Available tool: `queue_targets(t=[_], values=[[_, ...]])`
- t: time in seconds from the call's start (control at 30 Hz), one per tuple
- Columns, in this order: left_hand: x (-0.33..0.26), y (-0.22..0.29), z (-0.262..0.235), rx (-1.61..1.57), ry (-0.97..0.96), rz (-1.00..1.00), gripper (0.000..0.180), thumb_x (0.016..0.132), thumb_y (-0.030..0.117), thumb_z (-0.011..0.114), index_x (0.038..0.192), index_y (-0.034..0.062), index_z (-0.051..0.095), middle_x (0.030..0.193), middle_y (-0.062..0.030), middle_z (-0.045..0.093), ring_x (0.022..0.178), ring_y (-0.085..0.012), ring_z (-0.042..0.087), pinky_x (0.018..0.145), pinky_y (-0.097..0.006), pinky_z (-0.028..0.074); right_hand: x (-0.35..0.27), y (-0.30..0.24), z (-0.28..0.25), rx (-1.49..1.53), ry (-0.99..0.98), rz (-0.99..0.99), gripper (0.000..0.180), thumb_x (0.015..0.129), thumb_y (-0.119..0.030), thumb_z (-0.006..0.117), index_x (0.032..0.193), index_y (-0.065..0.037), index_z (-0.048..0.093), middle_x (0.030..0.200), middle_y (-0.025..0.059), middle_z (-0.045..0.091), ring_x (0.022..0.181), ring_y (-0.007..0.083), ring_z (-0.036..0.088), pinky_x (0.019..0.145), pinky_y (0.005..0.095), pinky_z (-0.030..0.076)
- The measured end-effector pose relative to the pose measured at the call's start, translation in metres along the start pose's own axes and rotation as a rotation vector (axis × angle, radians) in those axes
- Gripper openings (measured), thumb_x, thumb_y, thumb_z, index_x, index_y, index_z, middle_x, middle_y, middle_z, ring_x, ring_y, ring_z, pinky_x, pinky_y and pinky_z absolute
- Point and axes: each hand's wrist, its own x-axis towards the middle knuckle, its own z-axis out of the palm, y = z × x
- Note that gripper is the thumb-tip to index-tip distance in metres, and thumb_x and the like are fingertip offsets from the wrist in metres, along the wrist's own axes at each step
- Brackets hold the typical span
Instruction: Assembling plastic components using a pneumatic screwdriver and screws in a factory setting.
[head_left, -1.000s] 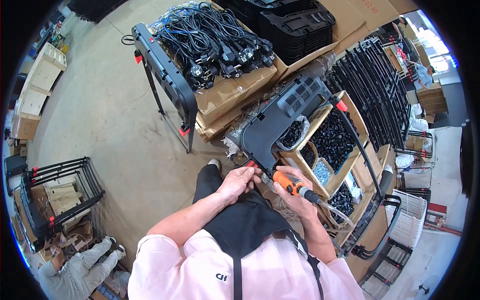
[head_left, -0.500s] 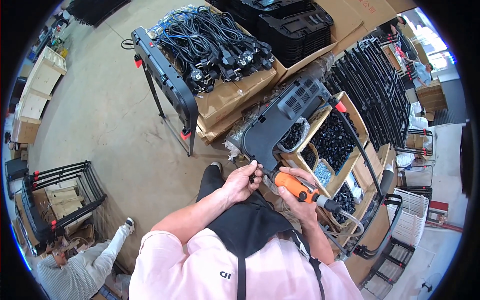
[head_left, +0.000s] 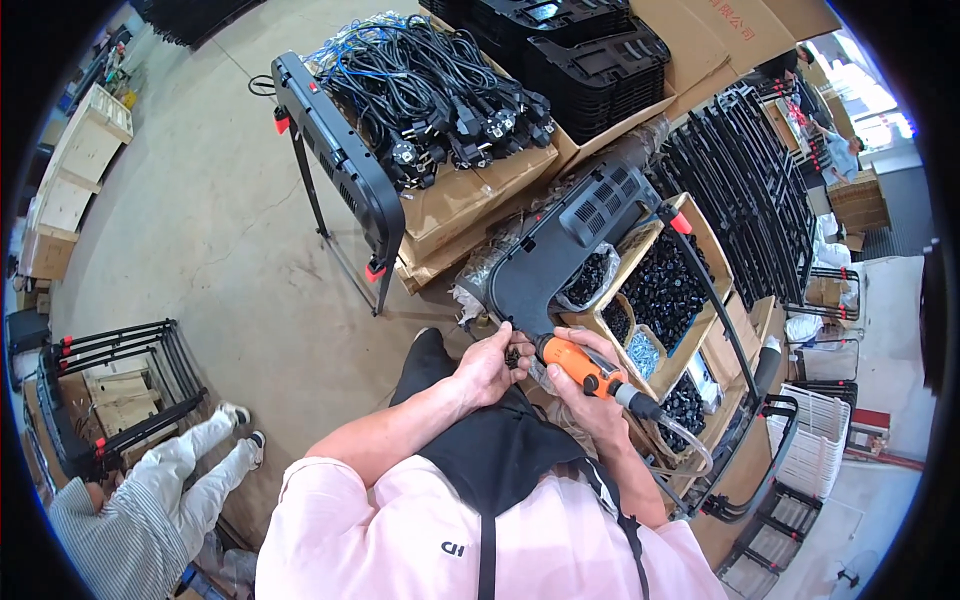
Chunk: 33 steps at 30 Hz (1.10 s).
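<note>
Driving a screw into the near end of the dark grey plastic panel (head_left: 560, 250) looks to us like the step in hand: we hold the orange powered screwdriver (head_left: 578, 364) with its tip at the panel's lower edge, right where our two hands meet. Our right hand (head_left: 590, 385) is wrapped tight around the orange body, fingers fully curled, with the tool's clear hose (head_left: 680, 440) trailing back past our wrist. Our left hand (head_left: 492, 362) sits just to the left of it, touching the panel's rounded end, fingers bent in a loose pinch; we think it steadies a small dark fastener or the panel edge itself, but we cannot tell which, since the fingertips hide it.

We judge the next move calls for keeping the bit square to the hole, pressing lightly, and holding the panel from turning with our left hand while the tool runs.

Beyond our right hand, up and to the right, the panel lies tilted across an open cardboard box (head_left: 700, 300) of compartments filled with small black parts (head_left: 668, 290). Farther away above our left hand, a cardboard box bears a heap of black power cords (head_left: 430, 95), and a black folding frame (head_left: 335, 150) stands beside it. Well off to the lower left, another person's legs (head_left: 200, 470) show on the concrete floor
</note>
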Motion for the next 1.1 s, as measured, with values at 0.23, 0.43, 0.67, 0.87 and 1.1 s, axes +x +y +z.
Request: queue_targets(t=[0.23, 0.43, 0.67, 0.87, 1.1], values=[[0.002, 0.0, -0.018, 0.143, -0.038, -0.005, 0.029, 0.116, 0.027, 0.042, 0.12, 0.0036, 0.059, 0.106, -0.0134, 0.073, 0.085, -0.0233, 0.072, 0.076, -0.036, 0.061, 0.021, 0.01, 0.013, -0.088, -0.013, 0.032, 0.046, 0.089, -0.009, 0.081, 0.131, -0.006, 0.065, 0.127, 0.0131, 0.071, 0.111, 0.0227, 0.072, 0.1, 0.0359, 0.057], [-0.003, 0.006, -0.028, 0.25, -0.066, 0.064, 0.028, 0.116, 0.026, 0.043, 0.121, 0.0035, 0.059, 0.103, -0.0111, 0.072, 0.081, -0.0208, 0.071, 0.071, -0.033, 0.059, 0.036, 0.003, 0.027, -0.168, -0.039, 0.028, 0.043, 0.086, -0.012, 0.082, 0.127, -0.006, 0.067, 0.114, 0.0141, 0.075, 0.101, 0.025, 0.075, 0.091, 0.0366, 0.059], [-0.006, 0.008, -0.029, 0.21, -0.068, 0.07, 0.028, 0.116, 0.024, 0.042, 0.123, 0.0039, 0.06, 0.101, -0.0084, 0.072, 0.083, -0.0173, 0.069, 0.074, -0.03, 0.058, 0.049, 0.002, 0.03, -0.306, -0.113, 0.026, 0.04, 0.085, -0.006, 0.081, 0.122, -0.002, 0.068, 0.112, 0.0131, 0.075, 0.097, 0.019, 0.074, 0.09, 0.0319, 0.059], [-0.015, 0.013, -0.029, 0.284, -0.051, 0.092, 0.028, 0.115, 0.019, 0.043, 0.13, 0.0021, 0.061, 0.105, -0.0056, 0.07, 0.085, -0.0146, 0.066, 0.078, -0.029, 0.056, 0.052, 0.004, 0.032, -0.296, -0.101, -0.011, 0.04, 0.084, -0.011, 0.083, 0.121, -0.004, 0.07, 0.11, 0.013, 0.075, 0.094, 0.0237, 0.076, 0.084, 0.0351, 0.061], [-0.009, 0.009, -0.041, 0.346, -0.001, 0.168, 0.026, 0.115, 0.019, 0.047, 0.125, 0.0043, 0.066, 0.093, -0.0009, 0.068, 0.075, -0.0101, 0.062, 0.066, -0.025, 0.051, 0.053, 0.012, 0.025, -0.173, -0.165, 0.097, 0.05, 0.085, -0.001, 0.079, 0.132, 0.0, 0.062, 0.124, 0.0141, 0.072, 0.11, 0.0197, 0.07, 0.102, 0.0336, 0.055]])
